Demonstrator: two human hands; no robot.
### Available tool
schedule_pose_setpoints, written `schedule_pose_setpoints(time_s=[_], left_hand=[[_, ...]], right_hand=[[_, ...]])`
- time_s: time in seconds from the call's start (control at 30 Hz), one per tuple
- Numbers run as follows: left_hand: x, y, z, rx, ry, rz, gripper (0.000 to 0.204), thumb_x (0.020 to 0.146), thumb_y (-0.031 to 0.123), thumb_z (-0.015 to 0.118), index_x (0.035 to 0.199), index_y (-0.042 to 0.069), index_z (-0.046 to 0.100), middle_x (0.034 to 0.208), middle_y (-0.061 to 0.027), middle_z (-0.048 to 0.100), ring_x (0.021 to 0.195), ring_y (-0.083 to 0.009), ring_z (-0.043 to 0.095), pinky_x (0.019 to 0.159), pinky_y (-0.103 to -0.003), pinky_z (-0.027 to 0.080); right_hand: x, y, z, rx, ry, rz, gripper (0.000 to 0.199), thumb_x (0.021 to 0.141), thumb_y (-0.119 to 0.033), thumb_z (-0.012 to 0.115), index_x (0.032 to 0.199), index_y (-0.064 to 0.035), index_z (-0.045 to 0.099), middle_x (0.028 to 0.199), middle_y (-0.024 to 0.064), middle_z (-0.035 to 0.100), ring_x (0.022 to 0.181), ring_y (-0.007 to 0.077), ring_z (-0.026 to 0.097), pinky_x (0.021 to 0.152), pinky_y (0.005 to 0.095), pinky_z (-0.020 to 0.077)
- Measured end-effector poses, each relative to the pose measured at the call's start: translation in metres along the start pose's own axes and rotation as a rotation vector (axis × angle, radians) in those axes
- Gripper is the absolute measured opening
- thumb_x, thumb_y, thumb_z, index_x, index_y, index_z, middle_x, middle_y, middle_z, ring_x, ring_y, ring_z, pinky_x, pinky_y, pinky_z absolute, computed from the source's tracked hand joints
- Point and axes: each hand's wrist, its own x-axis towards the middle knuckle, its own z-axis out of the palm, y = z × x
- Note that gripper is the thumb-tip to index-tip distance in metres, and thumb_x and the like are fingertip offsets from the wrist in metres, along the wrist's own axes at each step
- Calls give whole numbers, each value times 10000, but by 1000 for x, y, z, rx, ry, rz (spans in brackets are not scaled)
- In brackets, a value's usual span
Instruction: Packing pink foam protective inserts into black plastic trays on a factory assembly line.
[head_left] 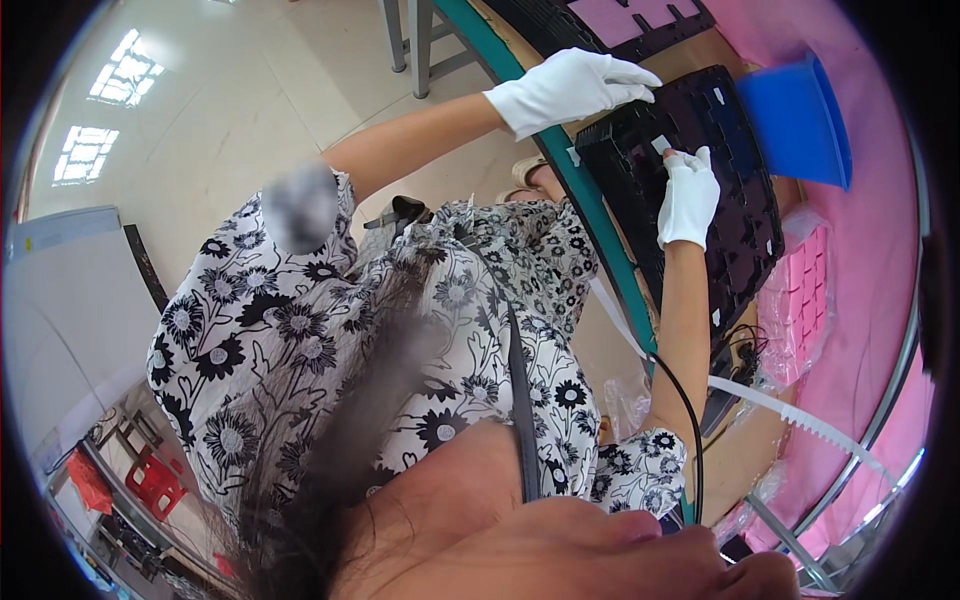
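A black plastic tray (735,195) with notched dividers and dark panels lies tilted on the bench in front of me. My left hand (570,90), in a white glove, reaches over the tray's far left corner with its fingers stretched out, the tips close to the tray's surface. In a matching glove, my right hand (690,195) is over the middle of the tray, thumb and fingers drawn together. At its fingertips is a small white piece (661,144), like a label. Other small white pieces (718,95) show on the tray.
A blue bin (800,120) stands right beside the tray. Another black tray with a pink insert (625,20) lies beyond. Pink blocks in clear plastic (800,300) lie nearer. A black cable (690,400) and a white toothed strip (790,412) cross the near end. The bench has a green edge (610,240).
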Motion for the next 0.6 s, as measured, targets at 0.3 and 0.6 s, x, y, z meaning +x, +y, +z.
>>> schedule_pose_setpoints(time_s=[0.3, 0.6], left_hand=[[27, -20, 37, 173, -75, 102, 348, 891, 154, 521, 1235, 195, 550, 1102, -10, 649, 1000, -184, 613, 909, -281, 455], [38, -14, 51, 427, -165, 117, 473, 829, 186, 590, 1290, 235, 494, 1310, -98, 500, 1094, -310, 556, 950, -365, 432]], right_hand=[[7, 26, 4, -125, 71, -71, 258, 766, -190, 608, 905, 9, 695, 1428, 260, 288, 1358, 272, 267, 1031, 302, 284], [11, 29, 5, -434, 113, -127, 254, 770, -260, 597, 873, -61, 717, 1400, 249, 342, 1342, 311, 280, 1073, 349, 244]])
